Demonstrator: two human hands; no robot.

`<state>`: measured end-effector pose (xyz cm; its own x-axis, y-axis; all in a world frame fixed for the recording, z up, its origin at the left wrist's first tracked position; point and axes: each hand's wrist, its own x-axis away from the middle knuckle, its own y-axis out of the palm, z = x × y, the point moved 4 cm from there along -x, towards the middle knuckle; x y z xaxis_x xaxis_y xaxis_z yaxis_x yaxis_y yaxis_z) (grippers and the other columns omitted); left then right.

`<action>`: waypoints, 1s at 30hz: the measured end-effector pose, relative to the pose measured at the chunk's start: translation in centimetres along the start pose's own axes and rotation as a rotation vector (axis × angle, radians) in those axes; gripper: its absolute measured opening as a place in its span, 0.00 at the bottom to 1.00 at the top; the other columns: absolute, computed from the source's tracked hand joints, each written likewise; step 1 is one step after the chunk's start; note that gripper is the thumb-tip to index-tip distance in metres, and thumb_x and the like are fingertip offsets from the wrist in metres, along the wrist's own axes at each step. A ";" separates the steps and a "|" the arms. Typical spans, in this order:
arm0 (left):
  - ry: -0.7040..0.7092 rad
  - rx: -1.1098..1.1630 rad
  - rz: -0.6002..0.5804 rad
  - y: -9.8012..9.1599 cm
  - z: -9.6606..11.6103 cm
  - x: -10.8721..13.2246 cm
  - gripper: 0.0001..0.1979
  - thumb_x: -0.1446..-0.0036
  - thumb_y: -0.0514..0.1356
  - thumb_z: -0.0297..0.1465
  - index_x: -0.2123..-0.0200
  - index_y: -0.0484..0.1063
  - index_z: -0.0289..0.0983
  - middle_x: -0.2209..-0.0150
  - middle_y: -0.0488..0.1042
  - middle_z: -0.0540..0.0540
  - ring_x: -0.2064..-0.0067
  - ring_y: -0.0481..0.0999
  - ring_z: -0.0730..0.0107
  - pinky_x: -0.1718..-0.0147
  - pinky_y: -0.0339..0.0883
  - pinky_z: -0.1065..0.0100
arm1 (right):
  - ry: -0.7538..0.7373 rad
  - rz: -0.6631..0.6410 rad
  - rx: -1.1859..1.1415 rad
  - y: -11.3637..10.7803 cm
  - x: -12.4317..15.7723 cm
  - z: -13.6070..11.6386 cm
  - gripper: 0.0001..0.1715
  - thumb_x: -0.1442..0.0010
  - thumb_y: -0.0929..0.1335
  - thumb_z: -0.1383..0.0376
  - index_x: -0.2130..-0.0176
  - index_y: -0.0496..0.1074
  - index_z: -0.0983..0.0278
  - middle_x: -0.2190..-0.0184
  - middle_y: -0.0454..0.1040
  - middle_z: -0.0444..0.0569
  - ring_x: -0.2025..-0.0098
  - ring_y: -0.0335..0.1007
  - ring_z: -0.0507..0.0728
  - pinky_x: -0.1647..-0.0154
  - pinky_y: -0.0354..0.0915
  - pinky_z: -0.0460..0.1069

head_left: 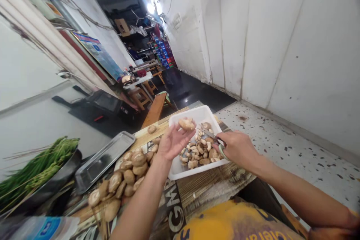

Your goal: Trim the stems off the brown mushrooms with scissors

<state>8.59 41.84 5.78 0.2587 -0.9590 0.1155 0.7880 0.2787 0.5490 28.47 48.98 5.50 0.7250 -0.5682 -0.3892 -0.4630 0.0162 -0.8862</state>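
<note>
Over the far left part of a white plastic tub (174,173), my left hand (174,140) holds a brown mushroom (186,123) in its fingers, palm turned up. My right hand (234,146) grips a pair of scissors (208,132) at the tub's right side, the blades pointing left toward the mushroom but apart from it. Whether the blades are parted is hard to make out. Cut mushroom stems and pieces (198,150) lie in the tub below. Beside my left forearm, a heap of whole mushrooms (129,176) rests on the table.
A single mushroom (152,129) sits near the table's far edge. At left are a metal tray (105,161) and a metal bowl (60,176) heaped with green vegetables (42,170). Beyond the table stands a wooden bench (155,110); a white wall (253,37) runs along the right.
</note>
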 end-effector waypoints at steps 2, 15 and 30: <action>0.066 -0.008 0.019 0.3 -0.8 1.2 0.26 0.44 0.62 0.36 0.43 0.64 0.37 0.46 0.71 0.39 0.41 0.68 0.60 0.40 0.60 0.58 | -0.014 -0.067 0.043 0.0 -0.3 -1.1 0.13 0.41 0.67 0.58 0.62 0.76 0.63 0.68 0.80 0.51 0.66 0.74 0.57 0.63 0.59 0.48; 0.213 -0.086 0.017 0.8 -3.3 2.9 0.33 0.55 0.69 0.30 0.44 0.67 0.42 0.43 0.70 0.44 0.42 0.68 0.59 0.41 0.60 0.59 | -0.073 -0.195 0.128 0.5 -0.4 -2.3 0.22 0.40 0.66 0.50 0.57 0.74 0.63 0.65 0.79 0.53 0.65 0.74 0.60 0.67 0.58 0.49; 0.245 -0.023 0.029 0.5 -3.8 4.0 0.20 0.47 0.65 0.31 0.49 0.71 0.38 0.47 0.73 0.43 0.41 0.68 0.60 0.39 0.57 0.58 | -0.197 -0.361 0.291 1.0 -1.8 -3.7 0.25 0.35 0.61 0.53 0.62 0.74 0.70 0.72 0.78 0.59 0.70 0.74 0.60 0.75 0.49 0.49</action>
<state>12.09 38.32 3.37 0.4073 -0.9102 -0.0748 0.7898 0.3099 0.5293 24.84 47.03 6.27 0.9082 -0.4143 -0.0598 -0.0235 0.0921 -0.9955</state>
